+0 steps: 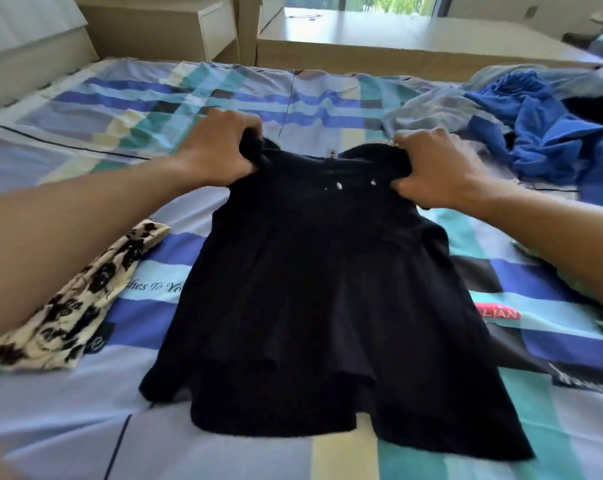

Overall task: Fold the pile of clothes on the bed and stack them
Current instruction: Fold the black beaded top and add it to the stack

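Left forearm (68, 230): closest to the camera, comes in from lower left and crosses over part of the floral piece.
Bed (68, 427): blue/teal/cream checked sheet, used as the work surface.
Black top (320, 289): mid-bed, spread out flat, neckline at the far end, hem toward the camera. No fold in it yet. Hem is rumpled on the left side.
Left hand (217, 147): fingers curled round the top's left shoulder, fabric bunched in the grip.
Right hand (431, 168): same on the right shoulder, thumb and fingers pinching the cloth.
Floral piece (75, 299): cream with black flowers, lies left of the black top and apart from it, flat in a long strip. Probably already folded, can't confirm.
Pile (542, 133): blue and grey garments crumpled at the far right of the bed, well apart from the black top. All unfolded.
Stack: none to speak of, one candidate item at most.
Step, my read: laying out and squaring the top by its shoulders before the first fold.
Progress, my read: early. One item possibly done, one in hand.
Left to do: fold the black top, work through the whole pile, then stack everything.
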